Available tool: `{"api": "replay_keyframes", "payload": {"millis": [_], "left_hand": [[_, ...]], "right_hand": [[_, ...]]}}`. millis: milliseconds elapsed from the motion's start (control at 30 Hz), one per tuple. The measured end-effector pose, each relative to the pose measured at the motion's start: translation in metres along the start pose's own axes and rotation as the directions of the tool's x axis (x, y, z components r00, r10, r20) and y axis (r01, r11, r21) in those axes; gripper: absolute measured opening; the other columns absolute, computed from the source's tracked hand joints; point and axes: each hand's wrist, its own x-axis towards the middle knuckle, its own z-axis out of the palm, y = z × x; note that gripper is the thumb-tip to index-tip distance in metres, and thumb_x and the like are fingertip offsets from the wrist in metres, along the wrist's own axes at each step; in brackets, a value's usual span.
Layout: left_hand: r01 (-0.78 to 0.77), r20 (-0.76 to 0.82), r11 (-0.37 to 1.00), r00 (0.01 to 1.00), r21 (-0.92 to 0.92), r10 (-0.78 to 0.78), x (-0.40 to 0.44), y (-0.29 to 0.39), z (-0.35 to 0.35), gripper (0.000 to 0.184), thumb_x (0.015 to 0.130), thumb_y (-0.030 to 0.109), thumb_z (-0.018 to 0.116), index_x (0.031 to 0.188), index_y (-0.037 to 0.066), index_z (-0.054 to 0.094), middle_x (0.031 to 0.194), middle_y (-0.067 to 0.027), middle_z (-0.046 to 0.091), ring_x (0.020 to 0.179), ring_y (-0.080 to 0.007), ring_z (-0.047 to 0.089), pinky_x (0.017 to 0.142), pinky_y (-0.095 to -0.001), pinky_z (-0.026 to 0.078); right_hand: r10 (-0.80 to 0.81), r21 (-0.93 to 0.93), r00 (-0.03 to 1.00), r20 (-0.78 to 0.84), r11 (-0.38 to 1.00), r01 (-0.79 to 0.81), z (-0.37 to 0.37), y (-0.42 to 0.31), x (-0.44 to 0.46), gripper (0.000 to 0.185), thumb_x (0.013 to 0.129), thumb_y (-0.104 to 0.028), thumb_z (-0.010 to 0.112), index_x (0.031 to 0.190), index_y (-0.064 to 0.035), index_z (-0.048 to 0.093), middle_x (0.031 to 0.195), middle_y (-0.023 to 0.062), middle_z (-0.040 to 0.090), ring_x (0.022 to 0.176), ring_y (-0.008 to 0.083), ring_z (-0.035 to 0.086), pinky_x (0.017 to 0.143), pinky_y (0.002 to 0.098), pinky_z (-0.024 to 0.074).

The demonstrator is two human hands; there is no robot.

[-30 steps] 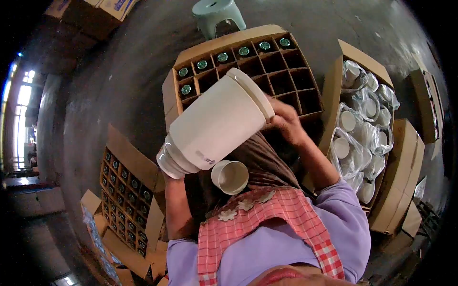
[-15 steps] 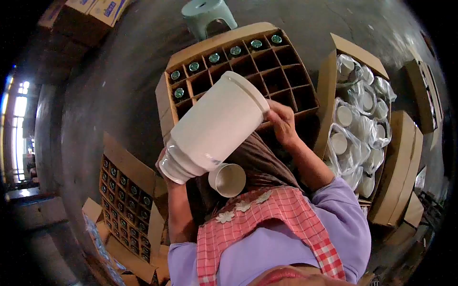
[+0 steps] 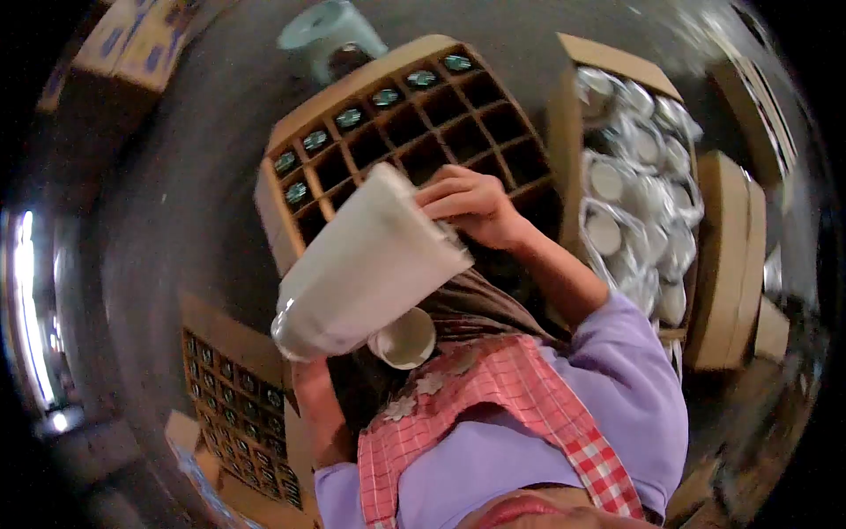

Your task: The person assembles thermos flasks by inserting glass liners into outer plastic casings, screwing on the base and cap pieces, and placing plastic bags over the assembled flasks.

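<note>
A stack of white paper cups [image 3: 366,264], tilted in front of my chest, has clear plastic at its lower left end. My left forearm [image 3: 322,410] rises to that lower end; the hand itself is hidden behind the stack, which rests on it. At the upper right end, the bent fingers of my right hand [image 3: 471,207] are closed on the edge of the stack. A single white cup [image 3: 404,339] sits in my lap, just below the stack, with its mouth facing up.
Ahead stands a divided carton [image 3: 414,132] with green-topped bottles along its far row. Bagged cups fill a box [image 3: 568,141] on the right. Another carton of bottles [image 3: 238,414] lies lower left. A pale green stool [image 3: 330,35] and flat cardboard [image 3: 727,264] are nearby.
The stack has shifted down and left. My right hand has moved up and left along its end, with the fingers now over the edge. The view has turned slightly.
</note>
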Motion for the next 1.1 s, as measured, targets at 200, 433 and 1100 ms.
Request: {"api": "replay_keyframes", "payload": {"millis": [200,433,1100], "left_hand": [[-0.009,-0.034,0.995,0.999,0.103,0.012,-0.030,-0.001,-0.010,0.028,0.082,0.015,0.059,0.103,-0.004,0.062,0.097,-0.0146,0.066,0.087,-0.0215,0.064,0.078,-0.0336,0.051],[-0.011,0.038,0.997,0.999,0.075,0.008,-0.024,0.001,-0.011,0.027,0.083,0.014,0.058,0.103,-0.004,0.062,0.097,-0.0146,0.066,0.086,-0.0214,0.064,0.078,-0.0332,0.051],[0.009,0.055,0.998,0.998,0.060,-0.013,-0.019,0.002,0.003,0.025,0.083,0.011,0.056,0.103,-0.004,0.062,0.097,-0.0146,0.066,0.085,-0.0208,0.064,0.077,-0.0321,0.051]], "right_hand": [[-0.035,-0.273,0.994,0.105,0.960,0.063,-0.009,-0.044,0.003,0.027,0.072,-0.020,0.069,0.093,-0.0045,0.063,0.084,0.0110,0.060,0.072,0.0263,0.056,0.060,0.0356,0.0472],[0.908,0.244,0.387,0.163,0.343,-0.907,0.003,-0.008,-0.027,0.023,0.081,-0.018,0.060,0.087,0.0029,0.067,0.077,0.0103,0.067,0.071,0.0151,0.061,0.066,0.0292,0.0492],[0.683,0.153,0.728,-0.059,0.727,-0.669,-0.011,-0.037,-0.033,0.018,0.077,-0.010,0.064,0.092,-0.0003,0.068,0.086,0.0138,0.067,0.075,0.0180,0.062,0.068,0.0291,0.0495]]}}
